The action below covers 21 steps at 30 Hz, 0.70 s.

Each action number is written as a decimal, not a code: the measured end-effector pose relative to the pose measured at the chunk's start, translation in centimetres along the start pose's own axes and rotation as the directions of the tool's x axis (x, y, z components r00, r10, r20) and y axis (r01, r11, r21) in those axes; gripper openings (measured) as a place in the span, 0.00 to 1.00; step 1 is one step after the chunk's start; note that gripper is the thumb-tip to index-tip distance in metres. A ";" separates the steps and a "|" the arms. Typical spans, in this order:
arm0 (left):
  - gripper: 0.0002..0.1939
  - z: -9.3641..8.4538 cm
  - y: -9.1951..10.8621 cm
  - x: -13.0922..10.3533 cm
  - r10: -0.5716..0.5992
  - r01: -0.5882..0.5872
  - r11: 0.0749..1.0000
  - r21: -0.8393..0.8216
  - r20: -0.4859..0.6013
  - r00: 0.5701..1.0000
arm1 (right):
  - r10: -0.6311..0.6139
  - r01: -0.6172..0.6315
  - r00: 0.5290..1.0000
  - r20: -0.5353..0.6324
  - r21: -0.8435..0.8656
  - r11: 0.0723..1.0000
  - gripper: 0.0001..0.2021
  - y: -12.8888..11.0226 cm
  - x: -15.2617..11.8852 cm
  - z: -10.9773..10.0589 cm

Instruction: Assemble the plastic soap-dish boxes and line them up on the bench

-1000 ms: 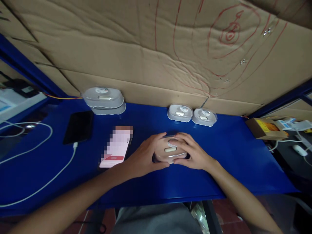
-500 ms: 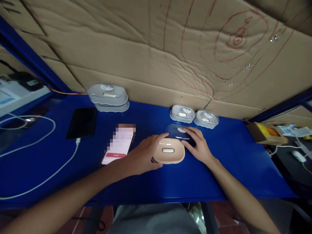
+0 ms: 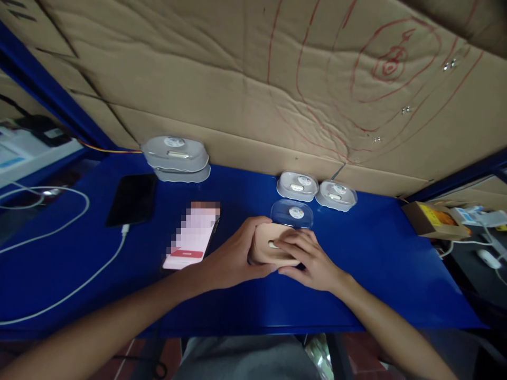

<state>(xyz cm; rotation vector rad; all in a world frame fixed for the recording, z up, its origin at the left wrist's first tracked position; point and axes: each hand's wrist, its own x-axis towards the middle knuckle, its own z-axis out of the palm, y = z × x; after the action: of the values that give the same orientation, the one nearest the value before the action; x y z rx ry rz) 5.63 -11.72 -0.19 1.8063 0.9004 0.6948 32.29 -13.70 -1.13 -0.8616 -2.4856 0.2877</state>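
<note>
A beige oval case [image 3: 265,252] with a small pale bar in its middle is between both hands near the centre. My left hand [image 3: 241,258] wraps round its left side, thumb along the near edge. Over the right side lies my right hand [image 3: 315,261], its fingers on the top beside the bar and its thumb at the near edge. Just behind the case, a clear plastic lid [image 3: 291,214] with a round white sticker rests on the blue table [image 3: 380,264].
Two grey cases with clear lids [image 3: 297,186] [image 3: 336,195] stand by the cardboard wall [image 3: 222,121]. Stacked grey cases [image 3: 176,155] are at the back left. A lit phone [image 3: 192,235], a dark tablet [image 3: 132,199] and a white cable [image 3: 99,277] lie left; an open carton [image 3: 433,219] is right.
My right hand has left the clear lid and come down onto the right part of the beige case. The lid now lies uncovered behind the case.
</note>
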 end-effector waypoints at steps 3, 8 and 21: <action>0.47 0.7 -0.8 0.3 -0.033 0.025 0.984 -0.178 -0.041 0.999 | -0.023 0.023 1.000 0.005 -0.019 1.000 0.27 0.4 0.0 0.0; 0.53 0.9 -1.6 0.6 -0.039 0.032 0.950 -0.312 -0.019 0.999 | 0.003 0.002 0.996 -0.085 0.061 0.998 0.24 0.4 -0.1 -0.2; 0.48 -0.4 -1.1 1.3 -0.420 0.369 0.649 -0.665 0.092 0.903 | 0.888 -0.126 0.458 0.023 0.991 0.039 0.24 4.0 0.2 -2.7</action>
<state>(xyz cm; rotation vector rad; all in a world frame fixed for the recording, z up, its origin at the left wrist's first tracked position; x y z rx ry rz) 5.74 -10.10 -0.96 0.8937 0.8979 0.6816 35.64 -10.38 -0.14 -1.0656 -0.7263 1.3345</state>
